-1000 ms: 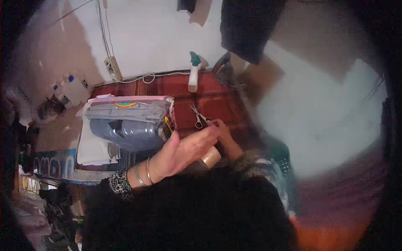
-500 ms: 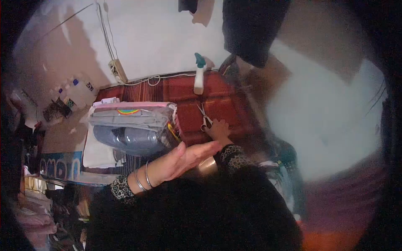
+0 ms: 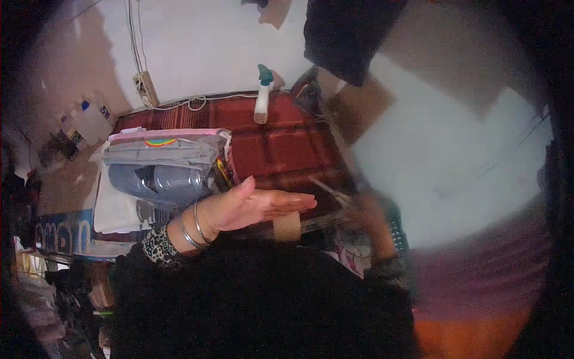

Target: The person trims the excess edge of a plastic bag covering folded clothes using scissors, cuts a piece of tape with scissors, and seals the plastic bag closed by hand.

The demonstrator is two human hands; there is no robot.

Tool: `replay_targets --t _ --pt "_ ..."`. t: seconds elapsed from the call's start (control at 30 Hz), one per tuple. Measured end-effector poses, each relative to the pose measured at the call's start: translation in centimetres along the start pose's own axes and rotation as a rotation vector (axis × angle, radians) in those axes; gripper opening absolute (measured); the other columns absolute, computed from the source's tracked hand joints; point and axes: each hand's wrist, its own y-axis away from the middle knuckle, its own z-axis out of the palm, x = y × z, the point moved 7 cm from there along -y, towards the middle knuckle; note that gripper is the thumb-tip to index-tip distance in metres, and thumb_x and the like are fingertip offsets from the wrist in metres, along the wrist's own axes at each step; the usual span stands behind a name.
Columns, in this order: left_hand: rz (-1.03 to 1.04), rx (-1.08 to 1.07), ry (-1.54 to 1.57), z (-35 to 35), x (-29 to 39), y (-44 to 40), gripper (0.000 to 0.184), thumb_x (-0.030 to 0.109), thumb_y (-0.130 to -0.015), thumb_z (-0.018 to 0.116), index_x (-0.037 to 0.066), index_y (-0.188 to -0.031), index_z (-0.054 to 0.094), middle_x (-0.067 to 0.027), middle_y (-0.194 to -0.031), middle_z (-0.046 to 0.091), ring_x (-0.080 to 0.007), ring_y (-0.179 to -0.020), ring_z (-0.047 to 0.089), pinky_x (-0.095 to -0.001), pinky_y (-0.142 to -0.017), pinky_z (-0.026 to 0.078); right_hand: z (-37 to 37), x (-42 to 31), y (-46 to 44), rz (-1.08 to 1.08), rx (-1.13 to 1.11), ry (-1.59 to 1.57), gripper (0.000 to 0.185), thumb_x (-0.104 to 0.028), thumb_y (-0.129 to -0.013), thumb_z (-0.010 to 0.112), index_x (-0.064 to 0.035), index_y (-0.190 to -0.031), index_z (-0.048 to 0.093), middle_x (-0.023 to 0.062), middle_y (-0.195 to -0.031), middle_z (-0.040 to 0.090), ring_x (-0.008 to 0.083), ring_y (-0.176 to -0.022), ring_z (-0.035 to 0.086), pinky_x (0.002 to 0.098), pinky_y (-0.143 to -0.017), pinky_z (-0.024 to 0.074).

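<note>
My left hand (image 3: 260, 206), with silver bangles at its wrist, is held out flat with the fingers stretched and nothing in it. It hovers just in front of a stack of folded clothes in clear plastic (image 3: 161, 179). My right hand (image 3: 369, 216) is smeared by motion at the right end of the red striped cloth (image 3: 269, 149). Its fingers close around the handles of a pair of scissors (image 3: 329, 189). The blades point up and to the left; whether they are spread is too blurred to tell.
A white spray bottle with a green trigger (image 3: 262, 99) stands at the back of the cloth. Near the wall lies a power strip (image 3: 144, 88) with its cable. A green basket (image 3: 396, 224) is at the right, and dark cloth (image 3: 353, 39) hangs above.
My right hand has picked the scissors up off the red cloth and carried them to the right and nearer my body. My left hand stays stretched out. The view has shifted slightly.
</note>
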Motion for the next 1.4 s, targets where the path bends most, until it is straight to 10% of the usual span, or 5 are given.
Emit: replay_targets --t 0.07,0.3,1.03,1.4 --pt "0.051 -0.072 0.044 0.0 0.1 -0.2 0.112 0.084 -0.078 0.017 -0.005 -0.146 0.023 -0.0199 -0.154 0.020 -0.0280 -0.144 0.016 -0.0407 -0.117 0.008 -7.8 -1.0 3.8 0.206 0.082 -0.355 0.052 -0.019 -0.060 0.080 -0.0048 -0.106 0.060 0.0181 -0.105 0.060 0.0351 -0.099 0.058 0.0422 -0.086 0.0474" --pt "0.030 -0.312 0.146 1.6 1.9 -1.8 0.112 0.082 -0.082 0.017 -0.011 -0.143 0.023 -0.0232 -0.152 0.023 -0.0296 -0.143 0.021 -0.0388 -0.117 0.011 -21.8 -11.2 11.4 -0.001 0.134 -0.116 0.058 -0.015 -0.044 0.079 -0.0030 -0.094 0.053 0.0143 -0.089 0.052 0.0346 -0.085 0.055 0.0383 -0.076 0.0468" --pt "0.037 -0.444 0.003 3.4 3.9 0.0 0.113 0.080 -0.083 0.026 -0.018 -0.139 0.024 -0.0280 -0.149 0.025 -0.0304 -0.141 0.024 -0.0396 -0.116 0.011 -21.0 -18.4 7.7 -0.373 0.171 -0.156 0.047 -0.020 -0.046 0.081 -0.0059 -0.084 0.059 0.0165 -0.084 0.055 0.0398 -0.080 0.054 0.0449 -0.071 0.0428" --pt "0.098 -0.407 0.056 3.1 4.1 0.3 0.110 0.080 -0.083 0.022 -0.011 -0.145 0.015 -0.0220 -0.155 0.014 -0.0300 -0.144 0.017 -0.0424 -0.117 0.008 -20.9 -16.5 8.5 -0.067 0.057 -0.129 0.052 -0.018 -0.042 0.080 -0.0016 -0.085 0.057 0.0181 -0.088 0.056 0.0412 -0.083 0.057 0.0454 -0.072 0.0450"
